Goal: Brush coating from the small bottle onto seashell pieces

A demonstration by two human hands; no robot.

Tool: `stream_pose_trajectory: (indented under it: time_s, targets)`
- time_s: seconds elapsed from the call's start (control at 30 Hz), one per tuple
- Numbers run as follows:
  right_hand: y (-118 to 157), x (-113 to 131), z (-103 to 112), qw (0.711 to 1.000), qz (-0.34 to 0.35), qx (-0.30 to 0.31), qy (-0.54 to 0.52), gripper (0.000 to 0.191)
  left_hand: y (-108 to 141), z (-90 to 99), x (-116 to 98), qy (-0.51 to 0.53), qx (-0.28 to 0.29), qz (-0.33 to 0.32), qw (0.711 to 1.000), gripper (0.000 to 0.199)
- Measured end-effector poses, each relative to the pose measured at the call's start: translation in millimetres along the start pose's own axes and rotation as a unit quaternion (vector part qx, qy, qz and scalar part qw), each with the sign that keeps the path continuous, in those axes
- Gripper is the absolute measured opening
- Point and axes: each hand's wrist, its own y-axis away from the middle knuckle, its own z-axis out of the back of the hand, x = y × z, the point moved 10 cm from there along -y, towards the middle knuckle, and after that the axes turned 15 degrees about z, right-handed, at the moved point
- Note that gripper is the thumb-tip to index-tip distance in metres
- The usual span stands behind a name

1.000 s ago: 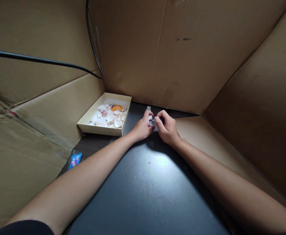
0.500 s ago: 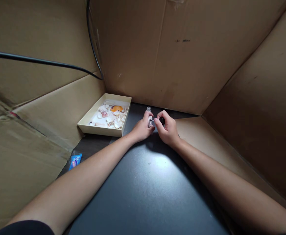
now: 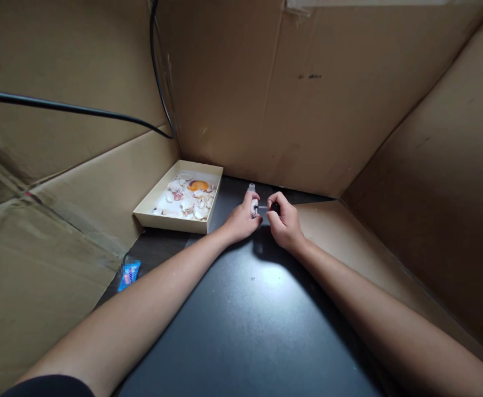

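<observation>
Near the far end of the table, my left hand (image 3: pixel 243 216) is closed around a small clear glass bottle (image 3: pixel 252 187), whose open neck sticks up above the fingers. Below that neck a whitish, mottled surface shows between finger and thumb; I cannot tell whether it is the bottle's body or a shell held with it. My right hand (image 3: pixel 283 221) grips the round black cap (image 3: pixel 275 208) of a small brush (image 3: pixel 263 207). The thin pale stem points left, and its dark tip is at the mottled surface, seemingly touching it.
A cream box (image 3: pixel 171 223) of seashells (image 3: pixel 187 201) stands left of my hands, with an orange piece among them. A blue packet (image 3: pixel 129 275) lies beside my left forearm. Cardboard walls (image 3: pixel 245 99) enclose the dark table (image 3: pixel 233 331). A black cable (image 3: pixel 80 110) hangs at the left.
My right hand has drawn slightly right, away from my left hand, so more of the brush stem shows. The left hand stays around the bottle. The view has shifted slightly.
</observation>
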Motion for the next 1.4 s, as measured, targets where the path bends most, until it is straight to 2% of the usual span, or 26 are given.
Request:
stream_pose_trajectory:
  time_s: [0.1, 0.23, 0.37, 0.43, 0.57, 0.67, 0.9, 1.4]
  targets:
    - [0, -3, -1, 1.000, -0.002, 0.005, -0.004, 0.008, 0, 0.1, -1, 0.000, -0.001, 0.002, 1.000, 0.043]
    - [2, -12, 2, 0.999, -0.037, -0.001, 0.015, 0.008, -1, 1.0, 2, 0.003, -0.009, 0.012, 1.000, 0.045]
    - [0, -8, -1, 1.000, -0.015, 0.003, -0.010, 0.009, -1, -0.7, 1, 0.007, 0.000, 0.007, 1.000, 0.043]
    - [0, -7, -2, 1.000, -0.016, 0.011, -0.010, 0.008, -1, -0.7, 0, 0.003, 0.001, 0.002, 1.000, 0.042]
    - [-1, -5, 3, 1.000, -0.011, -0.013, -0.005, 0.006, -1, 0.0, 0, -0.009, -0.004, 0.005, 1.000, 0.040]
    - [-1, -3, -1, 1.000, -0.005, 0.003, -0.009, 0.004, 0, 0.0, 0, 0.000, -0.002, -0.003, 1.000, 0.039]
    - [-1, -10, 2, 0.999, -0.028, -0.005, 0.022, 0.001, 0, 0.6, 1, -0.004, 0.000, 0.007, 1.000, 0.040]
    - [-4, -2, 0, 1.000, 0.008, -0.004, 0.006, 0.003, -1, -0.2, 1, -0.006, 0.003, 0.001, 1.000, 0.040]
